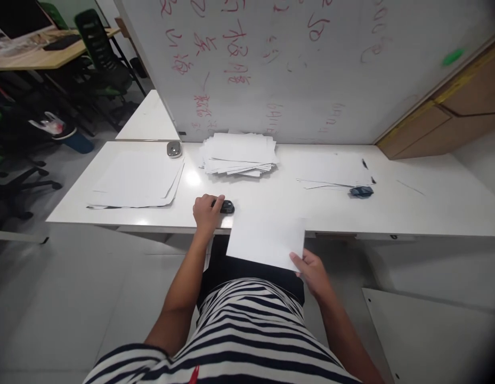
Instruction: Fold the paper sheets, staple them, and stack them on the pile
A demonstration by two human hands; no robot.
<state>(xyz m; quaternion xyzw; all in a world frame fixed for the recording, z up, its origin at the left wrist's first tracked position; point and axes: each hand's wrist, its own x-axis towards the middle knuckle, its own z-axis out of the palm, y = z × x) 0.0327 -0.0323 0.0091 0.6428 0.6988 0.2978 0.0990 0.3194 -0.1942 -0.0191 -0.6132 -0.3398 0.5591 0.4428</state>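
In the head view, a smooth white sheet is pinched at its near right corner by the right hand, the fingers mostly hidden underneath. A rounded black tool is clasped by the left hand, its rear covered. The sheet's far edge is barely distinguished from the glossy table, whose front edge is overhung. Open tabletop is left before the ragged paper stack.

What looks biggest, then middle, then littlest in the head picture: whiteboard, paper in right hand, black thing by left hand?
1. Whiteboard
2. Paper in the right hand
3. Black thing, partly hidden by the left hand
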